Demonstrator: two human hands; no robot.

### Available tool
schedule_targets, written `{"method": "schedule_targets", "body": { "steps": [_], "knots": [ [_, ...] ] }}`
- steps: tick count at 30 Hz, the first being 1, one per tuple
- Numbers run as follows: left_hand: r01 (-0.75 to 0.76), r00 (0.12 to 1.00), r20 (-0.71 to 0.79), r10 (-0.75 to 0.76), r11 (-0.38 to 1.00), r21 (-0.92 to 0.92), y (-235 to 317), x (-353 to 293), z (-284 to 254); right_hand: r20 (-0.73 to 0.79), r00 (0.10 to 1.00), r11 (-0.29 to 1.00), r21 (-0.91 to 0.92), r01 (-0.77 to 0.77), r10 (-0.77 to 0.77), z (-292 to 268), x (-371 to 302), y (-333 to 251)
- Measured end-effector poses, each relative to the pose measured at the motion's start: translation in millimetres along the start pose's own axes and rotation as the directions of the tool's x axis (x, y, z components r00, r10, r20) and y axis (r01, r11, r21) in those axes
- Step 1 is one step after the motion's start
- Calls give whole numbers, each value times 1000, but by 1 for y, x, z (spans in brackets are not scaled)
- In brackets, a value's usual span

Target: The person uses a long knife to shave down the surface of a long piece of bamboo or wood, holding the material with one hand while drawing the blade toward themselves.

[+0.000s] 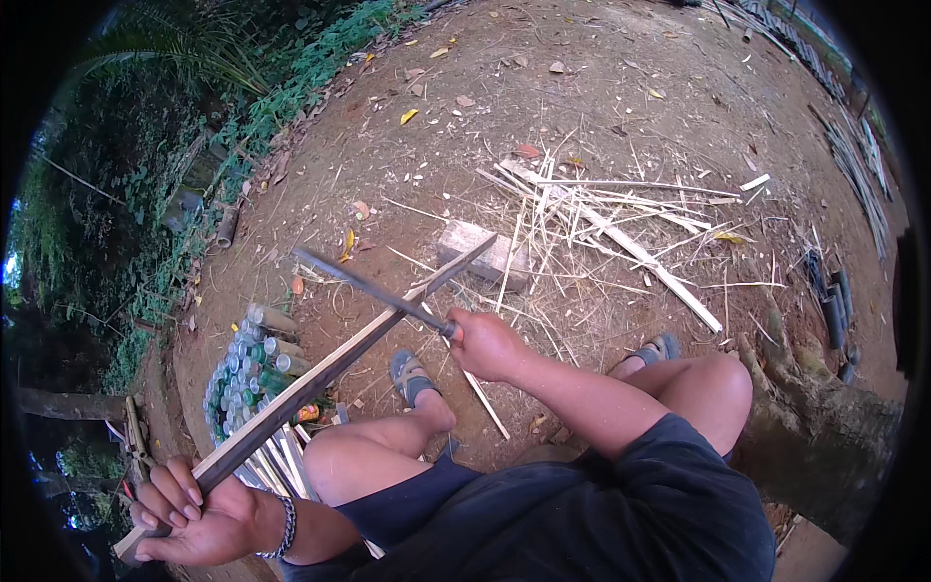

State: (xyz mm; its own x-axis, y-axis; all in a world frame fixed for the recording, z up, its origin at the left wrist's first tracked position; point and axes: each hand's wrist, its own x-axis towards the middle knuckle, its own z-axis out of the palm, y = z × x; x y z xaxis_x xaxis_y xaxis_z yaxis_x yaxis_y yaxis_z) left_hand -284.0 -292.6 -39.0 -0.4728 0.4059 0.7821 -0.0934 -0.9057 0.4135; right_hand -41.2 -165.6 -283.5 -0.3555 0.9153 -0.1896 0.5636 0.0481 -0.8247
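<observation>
My left hand (199, 514), with a chain bracelet at the wrist, is closed around the lower end of a long split wooden strip (281, 407), pale on one face and dark on the other. The strip slants up and away to the right, its far end over a wooden block (475, 247) on the ground. In my right hand (485, 344) is a long narrow knife (354, 281), its handle gripped in the closed fist. Its blade points up and left, crossing the strip near the strip's far part. Whether the edge bites into the wood I cannot tell.
Loose pale strips (621, 228) lie piled beyond the block. Several bottles (242, 373) stand bunched at the left, near more strips (281, 461). Tree roots (786, 359) and dark tubes (836, 310) are at the right. Green plants (213, 87) edge the dirt ground.
</observation>
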Motion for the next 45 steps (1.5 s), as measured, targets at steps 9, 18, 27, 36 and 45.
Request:
{"method": "schedule_targets", "body": {
  "steps": [9, 18, 27, 36, 45],
  "knots": [
    [33, 996, 79, -32, 999, -12, -7, 23, -1, 51, 993, 994, -2, -108, 107, -15, 36, 39],
    [87, 994, 62, -86, 996, -8, -13, 50, -16, -20, 977, 972, -102, -212, 211, -26, 90, 106],
    [92, 992, 83, -91, 996, -18, -25, 67, -15, -68, 930, 910, -192, -367, 361, -21, 120, 201],
    [75, 992, 96, -80, 996, 57, -17, 66, -33, 64, 914, 867, -347, -357, 402, -4, 133, 252],
    [170, 985, 47, -166, 982, -88, -11, 48, -29, 35, 851, 641, 641, -421, 524, 36, 79, 190]
  ]
}}
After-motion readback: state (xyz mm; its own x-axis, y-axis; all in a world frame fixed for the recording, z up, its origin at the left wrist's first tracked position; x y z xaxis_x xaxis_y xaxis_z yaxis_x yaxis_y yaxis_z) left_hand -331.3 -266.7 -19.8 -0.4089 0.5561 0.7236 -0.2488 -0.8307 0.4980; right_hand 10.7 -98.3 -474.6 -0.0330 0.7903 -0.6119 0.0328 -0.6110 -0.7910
